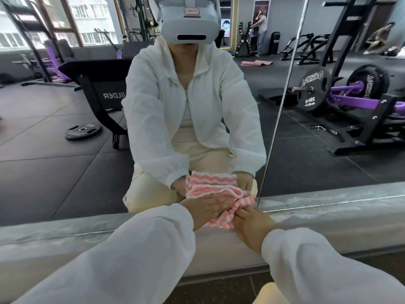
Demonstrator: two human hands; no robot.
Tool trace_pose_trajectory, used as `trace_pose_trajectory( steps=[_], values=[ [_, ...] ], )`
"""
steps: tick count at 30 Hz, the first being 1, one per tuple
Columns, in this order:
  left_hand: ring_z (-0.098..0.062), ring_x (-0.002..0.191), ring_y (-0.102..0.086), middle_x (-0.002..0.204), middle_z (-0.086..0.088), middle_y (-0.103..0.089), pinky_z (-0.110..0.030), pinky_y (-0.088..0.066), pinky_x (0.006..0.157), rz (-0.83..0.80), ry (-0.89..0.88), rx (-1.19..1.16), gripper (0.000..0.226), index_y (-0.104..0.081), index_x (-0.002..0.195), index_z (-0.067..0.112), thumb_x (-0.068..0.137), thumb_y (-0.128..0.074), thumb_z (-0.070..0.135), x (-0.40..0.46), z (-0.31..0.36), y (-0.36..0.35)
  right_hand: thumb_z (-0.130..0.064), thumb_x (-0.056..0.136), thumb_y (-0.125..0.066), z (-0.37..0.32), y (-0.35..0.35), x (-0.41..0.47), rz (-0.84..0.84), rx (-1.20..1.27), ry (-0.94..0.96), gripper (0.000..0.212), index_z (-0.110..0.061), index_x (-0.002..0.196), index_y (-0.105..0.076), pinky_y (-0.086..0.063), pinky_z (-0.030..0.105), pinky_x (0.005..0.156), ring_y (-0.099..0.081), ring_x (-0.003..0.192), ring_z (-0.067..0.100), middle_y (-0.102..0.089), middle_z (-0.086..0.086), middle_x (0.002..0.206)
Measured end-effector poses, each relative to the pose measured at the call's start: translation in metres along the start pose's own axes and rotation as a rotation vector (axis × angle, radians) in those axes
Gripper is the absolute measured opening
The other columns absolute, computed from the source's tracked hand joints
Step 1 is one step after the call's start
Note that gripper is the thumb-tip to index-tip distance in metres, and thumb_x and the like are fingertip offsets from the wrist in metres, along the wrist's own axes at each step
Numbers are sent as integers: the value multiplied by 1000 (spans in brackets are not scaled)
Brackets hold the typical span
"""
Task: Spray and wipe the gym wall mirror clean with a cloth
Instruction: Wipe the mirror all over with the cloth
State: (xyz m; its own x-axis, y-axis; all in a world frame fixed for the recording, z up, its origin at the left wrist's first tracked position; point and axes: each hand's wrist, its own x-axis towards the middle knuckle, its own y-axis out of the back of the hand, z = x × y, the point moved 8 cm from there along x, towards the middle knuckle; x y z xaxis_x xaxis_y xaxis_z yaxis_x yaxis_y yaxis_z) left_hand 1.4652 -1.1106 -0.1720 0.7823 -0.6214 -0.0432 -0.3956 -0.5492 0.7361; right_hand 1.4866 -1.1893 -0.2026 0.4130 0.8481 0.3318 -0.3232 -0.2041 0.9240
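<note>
1. Mirror (pixel 65 172): wall-mounted and reaching low towards the floor. Its left part reflects dark floor tiles, a weight plate (pixel 83 131) lying flat, and a black bench.
2. Ledge (pixel 54 233): a grey sill runs along the mirror's bottom edge, with scuffed marks visible.
3. Left hand (pixel 208 210): fingers extended and laid flat, palm down, pressing the cloth against the glass at the mirror's lower edge. White sleeve covers the arm to the wrist.
4. Cloth (pixel 221 218): pink-and-white striped, bunched, at the junction of mirror and ledge, between both hands; its reflection sits directly above.
5. Right hand (pixel 254 224): just beside the left, fingertips curled into the cloth's right side, gripping a fold.
6. Seam (pixel 282 102): a vertical joint between mirror panels, right of the hands.
7. Far right: the reflection shows a purple machine loaded with plates.
</note>
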Motion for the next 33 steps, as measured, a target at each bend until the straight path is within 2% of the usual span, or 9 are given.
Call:
trace_pose_trajectory(
  steps=[2, 5, 10, 13, 18, 22, 26, 30, 33],
  values=[
    [1, 102, -62, 110, 15, -68, -14, -23, 108, -41, -10, -103, 48, -72, 105, 31, 90, -27, 32, -13, -1, -7, -27, 56, -78, -16, 6, 8, 69, 9, 51, 28, -17, 82, -77, -58, 28, 59, -68, 68, 22, -70, 0, 80],
    [-8, 112, -60, 122, 3, -64, -17, -39, 98, -126, 5, -212, 43, -67, 117, 19, 83, -47, 36, -31, -16, -8, -28, 61, -72, -36, 12, 20, 136, 40, 117, 28, -19, 87, -76, -57, 28, 64, -67, 69, 23, -69, 0, 80],
    [-10, 137, -33, 150, -1, -34, -19, -13, 112, 20, 108, -259, 50, -36, 143, 11, 95, -42, 28, -42, -51, 18, -26, 77, -49, -46, 35, 34, 209, 51, 47, 26, -16, 101, -46, -42, 33, 79, -61, 78, 25, -65, 5, 87],
    [-13, 145, 3, 156, 3, 6, -22, 13, 112, -168, 150, -407, 51, -2, 151, 13, 105, -20, 23, -31, -79, 39, -24, 84, -48, -26, 82, 43, 244, 126, -80, 26, -12, 107, -49, -45, 33, 84, -58, 89, 26, -66, 8, 94],
    [-23, 144, -13, 140, -2, -39, -27, 3, 117, 380, 190, -241, 52, -12, 146, -3, 103, 0, 23, -8, -159, 155, -25, 86, -44, 25, 185, 62, 224, 124, -190, 30, -8, 111, -48, -51, 35, 82, -63, 87, 28, -66, 11, 94],
    [-18, 142, -17, 156, -3, -15, -19, 21, 108, 251, 86, -315, 54, -15, 148, 15, 99, -34, 27, 12, -213, 243, -28, 84, -40, 68, 279, 81, 184, 141, -304, 41, -7, 118, -44, -55, 36, 84, -65, 93, 30, -65, 14, 104],
    [-15, 130, -41, 133, -7, -56, -28, -4, 116, 385, 113, -271, 47, -51, 132, 8, 93, -47, 34, 34, -292, 334, -30, 84, -41, 114, 400, 109, 275, 107, -410, 45, -5, 121, -43, -54, 37, 83, -54, 99, 29, -63, 18, 109],
    [-19, 138, -25, 146, -12, -39, -31, -2, 119, 465, 167, -235, 53, -34, 142, 7, 91, -28, 20, 37, -377, 436, -30, 85, -39, 154, 513, 143, 339, 66, -475, 47, -6, 125, -42, -53, 40, 88, -49, 106, 28, -60, 17, 116],
    [-22, 133, -25, 146, -5, -33, -37, -1, 116, 546, 144, 88, 65, -25, 142, 6, 84, -47, 24, 31, -422, 499, -30, 86, -42, 177, 588, 167, 386, 72, -460, 46, -10, 127, -41, -51, 40, 89, -53, 108, 35, -58, 15, 121]
  ],
)
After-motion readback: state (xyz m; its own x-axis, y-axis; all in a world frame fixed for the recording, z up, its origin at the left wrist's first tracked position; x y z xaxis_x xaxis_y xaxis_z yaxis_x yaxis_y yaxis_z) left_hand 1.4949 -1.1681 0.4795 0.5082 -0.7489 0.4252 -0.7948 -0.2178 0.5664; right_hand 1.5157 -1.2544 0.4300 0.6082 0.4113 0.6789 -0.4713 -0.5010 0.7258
